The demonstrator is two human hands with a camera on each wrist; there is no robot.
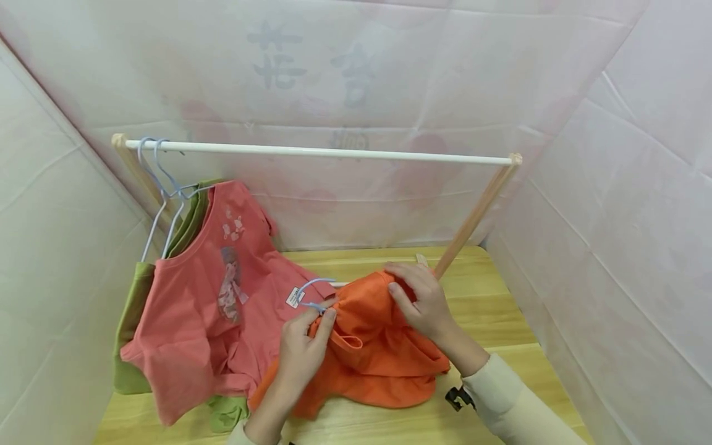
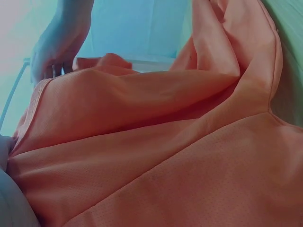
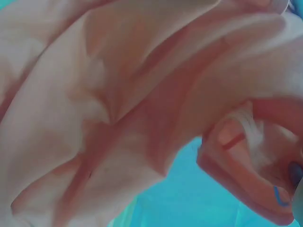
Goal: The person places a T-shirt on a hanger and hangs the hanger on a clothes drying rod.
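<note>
An orange garment [image 1: 384,358] lies bunched over the table in the head view, its cloth filling much of both wrist views. At its gathered left edge, my left hand [image 1: 303,349] pinches the cloth and the neck of a light blue hanger [image 1: 317,281]. That hanger's hook sticks up above the thumb, while its body is hidden in the cloth. My right hand [image 1: 425,303] grips the upper right of the garment between thumb and fingers. A fabric loop [image 1: 347,341] hangs beside my left thumb.
A white rail [image 1: 322,151] on wooden posts [image 1: 473,216] spans the back. Two hangers [image 1: 161,167] hang at its left end with a pink top [image 1: 194,309] and green garments [image 1: 133,321]. Pale cloth walls [image 1: 623,216] enclose the wooden table [image 1: 500,315].
</note>
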